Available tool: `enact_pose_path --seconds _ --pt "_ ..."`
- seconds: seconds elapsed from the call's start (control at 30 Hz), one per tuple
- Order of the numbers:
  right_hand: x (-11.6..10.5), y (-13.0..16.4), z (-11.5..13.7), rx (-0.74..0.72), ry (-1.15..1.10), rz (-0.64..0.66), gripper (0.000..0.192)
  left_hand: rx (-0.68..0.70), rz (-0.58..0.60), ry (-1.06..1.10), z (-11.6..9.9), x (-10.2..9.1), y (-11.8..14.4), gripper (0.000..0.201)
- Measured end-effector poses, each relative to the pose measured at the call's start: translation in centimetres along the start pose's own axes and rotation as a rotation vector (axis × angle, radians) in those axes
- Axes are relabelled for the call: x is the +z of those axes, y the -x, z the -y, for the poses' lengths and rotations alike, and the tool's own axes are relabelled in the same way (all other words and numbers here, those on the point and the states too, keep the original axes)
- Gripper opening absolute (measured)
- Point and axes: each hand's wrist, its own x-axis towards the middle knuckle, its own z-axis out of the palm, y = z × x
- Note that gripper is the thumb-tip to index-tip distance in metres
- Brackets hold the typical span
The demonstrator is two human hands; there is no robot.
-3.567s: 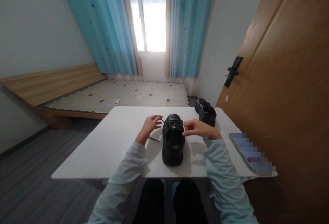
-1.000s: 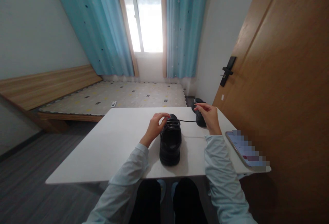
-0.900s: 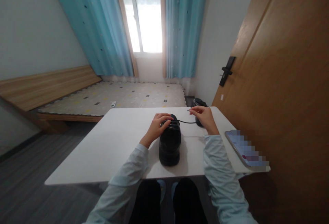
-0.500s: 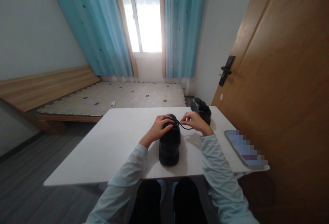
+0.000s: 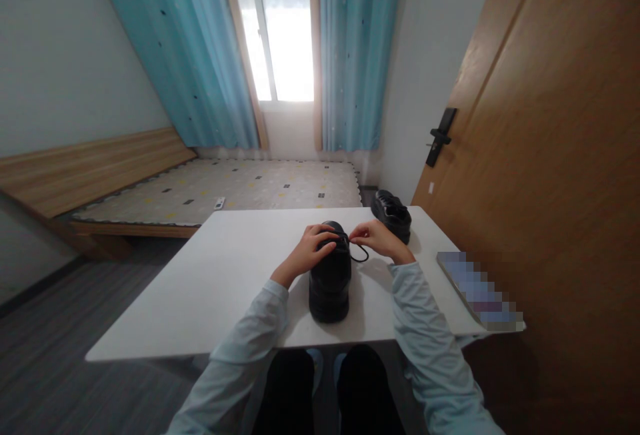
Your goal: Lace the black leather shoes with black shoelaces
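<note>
A black shoe (image 5: 330, 288) stands on the white table (image 5: 240, 275) in front of me, heel towards me and toe pointing away. My left hand (image 5: 313, 247) lies across the shoe's upper from the left, its fingers curled over the lace area and gripping it. At the shoe's right side, my right hand (image 5: 374, 235) pinches a black shoelace (image 5: 361, 260) between thumb and fingertips. Part of the lace hangs in a loop below those fingers. What lies under my left fingers is partly hidden.
Another black shoe (image 5: 393, 215) stands at the table's far right corner. A flat, pixelated object (image 5: 475, 292) lies along the right edge. Behind the table is a bed (image 5: 270, 182) with a small white remote (image 5: 219, 203). A wooden door (image 5: 540, 155) stands to the right.
My right hand has moved slightly left, closer to the shoe, and the lace loop now hangs lower and nearer to it. My left hand and the shoe have stayed in place.
</note>
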Motion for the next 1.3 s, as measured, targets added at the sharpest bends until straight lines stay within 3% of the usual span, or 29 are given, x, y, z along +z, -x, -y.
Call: enact_pose_path --seconds 0.37,0.63,0.9,1.1,1.3 --pt "0.7 -0.2 1.4 0.002 -0.017 -0.107 0.012 -0.007 -0.015 0.010 0.1 0.2 -0.1 0.028" --pt "0.8 0.3 1.3 0.011 -0.248 0.019 0.018 -0.027 -0.031 0.027 -0.1 0.2 -0.1 0.028" --pt "0.8 0.1 1.5 0.031 -0.257 0.012 0.015 -0.098 -0.136 0.086 -0.4 0.3 -0.4 0.034" --pt "0.6 0.4 1.5 0.026 -0.282 0.033 0.025 -0.123 -0.124 0.130 -0.4 0.5 -1.2 0.031" --pt "0.6 0.6 1.2 0.031 -0.339 0.033 0.028 -0.092 -0.087 0.013 -0.3 0.2 -2.1 0.026"
